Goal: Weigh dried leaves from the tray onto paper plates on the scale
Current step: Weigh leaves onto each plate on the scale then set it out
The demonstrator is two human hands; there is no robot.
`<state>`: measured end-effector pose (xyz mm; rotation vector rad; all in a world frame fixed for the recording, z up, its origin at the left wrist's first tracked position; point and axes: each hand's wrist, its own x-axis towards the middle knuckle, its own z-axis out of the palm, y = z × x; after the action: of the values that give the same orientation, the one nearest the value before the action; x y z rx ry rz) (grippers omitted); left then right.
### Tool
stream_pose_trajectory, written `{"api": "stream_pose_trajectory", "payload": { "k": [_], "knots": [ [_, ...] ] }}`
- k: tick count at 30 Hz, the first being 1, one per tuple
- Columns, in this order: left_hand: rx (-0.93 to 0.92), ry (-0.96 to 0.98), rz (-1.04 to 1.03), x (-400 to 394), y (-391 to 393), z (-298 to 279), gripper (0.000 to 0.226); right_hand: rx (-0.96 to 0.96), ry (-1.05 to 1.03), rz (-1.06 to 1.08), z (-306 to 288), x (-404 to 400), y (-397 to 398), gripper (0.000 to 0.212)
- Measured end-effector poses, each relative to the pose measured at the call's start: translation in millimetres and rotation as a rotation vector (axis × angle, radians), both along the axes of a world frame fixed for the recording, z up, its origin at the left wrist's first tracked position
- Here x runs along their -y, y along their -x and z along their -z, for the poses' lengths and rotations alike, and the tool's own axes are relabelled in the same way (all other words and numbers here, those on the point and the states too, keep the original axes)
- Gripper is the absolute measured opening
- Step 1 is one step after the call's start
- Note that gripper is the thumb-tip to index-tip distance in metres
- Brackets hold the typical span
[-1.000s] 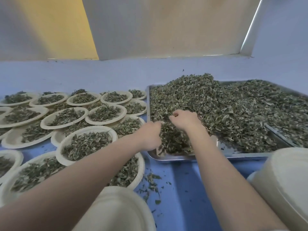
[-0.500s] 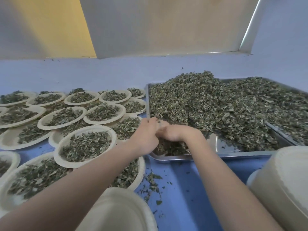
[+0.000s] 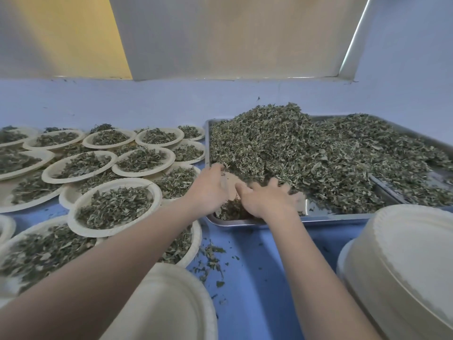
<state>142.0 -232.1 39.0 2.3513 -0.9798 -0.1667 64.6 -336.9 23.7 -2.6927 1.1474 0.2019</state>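
Observation:
A metal tray (image 3: 343,218) on the blue table holds a big heap of dried leaves (image 3: 294,153). Both hands are in its near left corner. My left hand (image 3: 210,190) reaches palm-down to the edge of the heap, its fingertips among the leaves. Beside it, my right hand (image 3: 267,200) lies palm-down with fingers spread over a small clump of leaves (image 3: 230,209) between the two hands. An empty paper plate (image 3: 171,303) sits at the bottom edge, under my left forearm. What it stands on is hidden.
Several paper plates filled with leaves (image 3: 115,207) cover the table's left side, some overlapping. A stack of empty paper plates (image 3: 404,253) stands at the near right. Loose leaf crumbs (image 3: 208,261) lie on the blue table between tray and empty plate. A wall runs behind.
Both hands drew back from the heap toward the tray's near left corner, raking leaves along. The right hand's fingers have now spread flat, and bare tray floor shows to its right.

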Motion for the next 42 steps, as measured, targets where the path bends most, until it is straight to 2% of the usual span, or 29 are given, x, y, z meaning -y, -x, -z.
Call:
{"api": "stream_pose_trajectory", "payload": {
  "k": [3, 9, 14, 19, 26, 30, 34, 36, 39, 42],
  "knots": [
    [-0.024, 0.065, -0.029, -7.9, -0.7, -5.2, 0.06, -0.075, -0.009, 0.029, 3.4, -13.6, 1.6, 0.077],
    [-0.078, 0.17, -0.079, -21.4, 0.7, -9.2, 0.057, 0.115, -0.18, -0.209, 2.6, -42.0, -15.3, 0.06],
    [-0.08, 0.183, -0.114, -31.6, 2.8, -6.3, 0.056, 0.155, -0.066, -0.356, 6.4, -49.7, -14.6, 0.063],
    [-0.097, 0.179, -0.113, -33.2, 6.2, -4.5, 0.056, 0.236, 0.037, -0.457, 8.0, -51.5, -5.3, 0.045],
    [-0.132, 0.176, -0.109, -31.5, 7.5, -5.7, 0.058, 0.357, 0.004, -0.464, 10.0, -44.4, -11.3, 0.039],
    [-0.119, 0.205, -0.116, -36.0, 6.2, -8.8, 0.052, 0.527, -0.101, -0.262, 4.1, -20.8, -24.9, 0.038],
    [-0.159, 0.225, -0.114, -39.7, 7.1, -13.7, 0.045, 0.697, -0.293, 0.1, -2.8, 4.4, -35.6, 0.041],
    [-0.211, 0.227, -0.117, -40.9, 8.3, -15.1, 0.042, 0.808, -0.481, 0.282, -7.6, 7.7, -38.4, 0.036],
    [-0.348, 0.248, -0.143, -43.9, 13.1, -19.6, 0.037, 1.067, -1.013, 0.465, -17.0, 1.6, -33.5, 0.025],
    [-0.598, 0.393, -0.174, -54.7, 24.0, -29.4, 0.033, 1.279, -1.589, 0.418, -27.2, -19.4, -21.3, 0.027]
  ]
}}
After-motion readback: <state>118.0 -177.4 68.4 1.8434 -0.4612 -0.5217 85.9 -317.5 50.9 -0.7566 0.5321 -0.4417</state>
